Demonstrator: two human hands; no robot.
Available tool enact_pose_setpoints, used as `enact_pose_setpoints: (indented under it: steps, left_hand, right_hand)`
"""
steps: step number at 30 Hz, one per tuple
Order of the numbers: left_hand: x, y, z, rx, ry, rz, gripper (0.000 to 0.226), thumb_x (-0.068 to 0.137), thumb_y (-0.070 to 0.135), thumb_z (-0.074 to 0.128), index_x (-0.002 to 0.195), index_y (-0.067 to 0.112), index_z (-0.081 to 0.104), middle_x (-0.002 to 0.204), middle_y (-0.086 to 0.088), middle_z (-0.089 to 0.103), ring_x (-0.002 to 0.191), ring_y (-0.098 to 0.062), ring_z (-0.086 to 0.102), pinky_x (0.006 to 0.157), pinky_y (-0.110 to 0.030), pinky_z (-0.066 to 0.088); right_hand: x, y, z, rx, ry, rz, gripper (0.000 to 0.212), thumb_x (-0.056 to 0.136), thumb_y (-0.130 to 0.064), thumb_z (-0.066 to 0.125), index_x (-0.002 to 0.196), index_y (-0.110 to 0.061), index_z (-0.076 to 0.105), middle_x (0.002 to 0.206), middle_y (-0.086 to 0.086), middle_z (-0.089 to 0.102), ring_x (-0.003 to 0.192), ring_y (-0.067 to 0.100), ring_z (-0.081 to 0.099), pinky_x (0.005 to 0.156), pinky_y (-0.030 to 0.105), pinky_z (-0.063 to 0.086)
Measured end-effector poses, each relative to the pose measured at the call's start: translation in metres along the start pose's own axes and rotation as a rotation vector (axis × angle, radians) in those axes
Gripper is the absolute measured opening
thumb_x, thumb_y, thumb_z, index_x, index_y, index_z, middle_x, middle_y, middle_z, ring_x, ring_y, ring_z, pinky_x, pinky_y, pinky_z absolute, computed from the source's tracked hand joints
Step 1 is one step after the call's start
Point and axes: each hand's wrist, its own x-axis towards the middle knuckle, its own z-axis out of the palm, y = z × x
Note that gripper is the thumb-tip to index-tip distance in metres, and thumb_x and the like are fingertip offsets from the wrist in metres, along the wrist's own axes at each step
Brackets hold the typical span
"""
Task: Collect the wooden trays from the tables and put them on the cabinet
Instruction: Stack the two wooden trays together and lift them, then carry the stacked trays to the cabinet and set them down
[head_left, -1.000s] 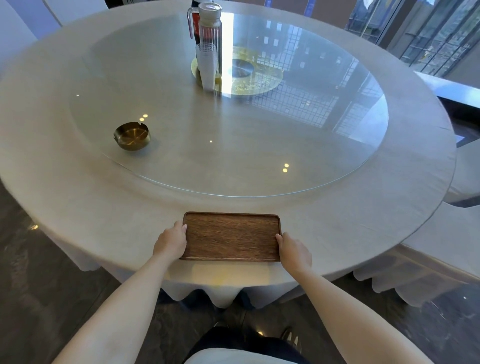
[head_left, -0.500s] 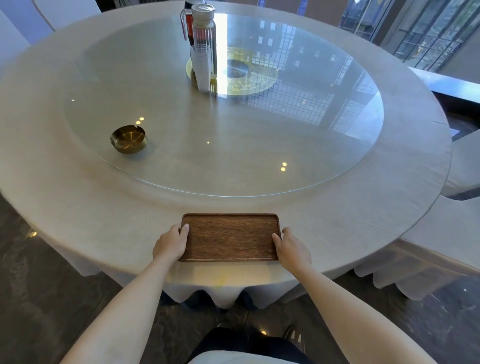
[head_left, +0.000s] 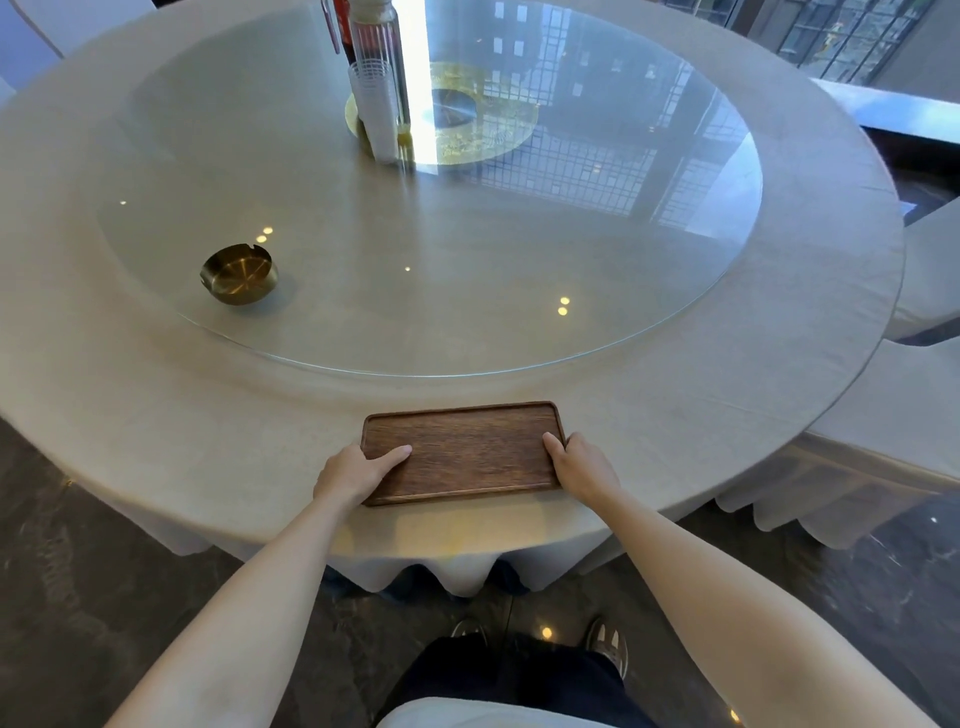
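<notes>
The left hand (head_left: 350, 473) and right hand (head_left: 582, 467) are gripping the wooden tray (head_left: 467, 452) by its short ends — the pickup step. Next it probably needs lifting level off the table (head_left: 208, 441) — the cabinet is not showing.

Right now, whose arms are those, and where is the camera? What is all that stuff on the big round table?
The camera sits on a person's head and looks down, so the arms you see belong to that person. Their left hand and right hand grip the two short ends of a wooden tray, thumbs on top. The tray lies near the close edge of a round table covered with a cloth. In the middle is a big glass turntable. On the glass sit a small brass ashtray, a stack of cups and a tall clear pitcher. Below, you can see the person's shoes on the dark floor.
</notes>
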Motion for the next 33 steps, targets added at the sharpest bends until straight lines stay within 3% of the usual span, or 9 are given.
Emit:
enact_pose_setpoints:
  steps: [5, 14, 20, 25, 29, 33]
  left_hand:
    - [0.001, 0.008, 0.008, -0.032, -0.002, 0.007, 0.067, 0.075, 0.061, 0.062, 0.113, 0.007, 0.058, 0.113, -0.011, 0.065, 0.103, -0.029, 0.059, 0.089, -0.039, 0.049]
    - [-0.008, 0.101, 0.042, 0.017, -0.036, 0.176, 0.067, 0.073, 0.061, 0.064, 0.102, 0.001, 0.059, 0.101, -0.011, 0.065, 0.096, -0.031, 0.059, 0.076, -0.036, 0.044]
    - [-0.034, 0.211, 0.095, 0.074, -0.117, 0.372, 0.062, 0.076, 0.058, 0.064, 0.096, 0.000, 0.057, 0.092, -0.011, 0.060, 0.088, -0.029, 0.055, 0.073, -0.034, 0.042]
    - [-0.080, 0.319, 0.162, 0.140, -0.199, 0.560, 0.045, 0.077, 0.055, 0.064, 0.073, 0.011, 0.053, 0.071, -0.001, 0.055, 0.084, -0.028, 0.054, 0.072, -0.033, 0.040]
    - [-0.127, 0.399, 0.230, 0.164, -0.253, 0.686, 0.058, 0.072, 0.062, 0.064, 0.087, 0.006, 0.062, 0.085, -0.009, 0.065, 0.086, -0.029, 0.060, 0.076, -0.037, 0.047]
    - [-0.185, 0.467, 0.303, 0.198, -0.298, 0.810, 0.049, 0.073, 0.058, 0.066, 0.069, 0.010, 0.058, 0.076, -0.008, 0.063, 0.080, -0.030, 0.061, 0.070, -0.034, 0.046]
  right_hand:
    - [-0.006, 0.011, -0.007, 0.077, -0.021, 0.007, 0.054, 0.097, -0.046, 0.030, 0.120, 0.000, 0.045, 0.119, 0.018, 0.058, 0.107, 0.033, 0.056, 0.089, 0.042, 0.044]
    - [-0.023, 0.058, -0.074, 0.165, 0.112, 0.044, 0.051, 0.099, -0.043, 0.025, 0.120, -0.001, 0.043, 0.116, 0.018, 0.059, 0.097, 0.029, 0.056, 0.086, 0.042, 0.045]
    - [-0.042, 0.124, -0.149, 0.196, 0.326, 0.190, 0.053, 0.098, -0.046, 0.022, 0.124, -0.005, 0.043, 0.121, 0.018, 0.058, 0.110, 0.034, 0.056, 0.086, 0.042, 0.044]
    - [-0.067, 0.202, -0.226, 0.371, 0.503, 0.257, 0.052, 0.098, -0.043, 0.026, 0.123, -0.001, 0.044, 0.123, 0.019, 0.057, 0.113, 0.035, 0.054, 0.096, 0.042, 0.043]
    - [-0.091, 0.275, -0.292, 0.457, 0.635, 0.314, 0.052, 0.098, -0.041, 0.030, 0.125, 0.001, 0.047, 0.125, 0.022, 0.056, 0.115, 0.035, 0.053, 0.097, 0.039, 0.041]
    - [-0.124, 0.353, -0.354, 0.449, 0.754, 0.411, 0.052, 0.098, -0.041, 0.034, 0.121, 0.003, 0.048, 0.127, 0.026, 0.055, 0.119, 0.038, 0.051, 0.097, 0.040, 0.040]
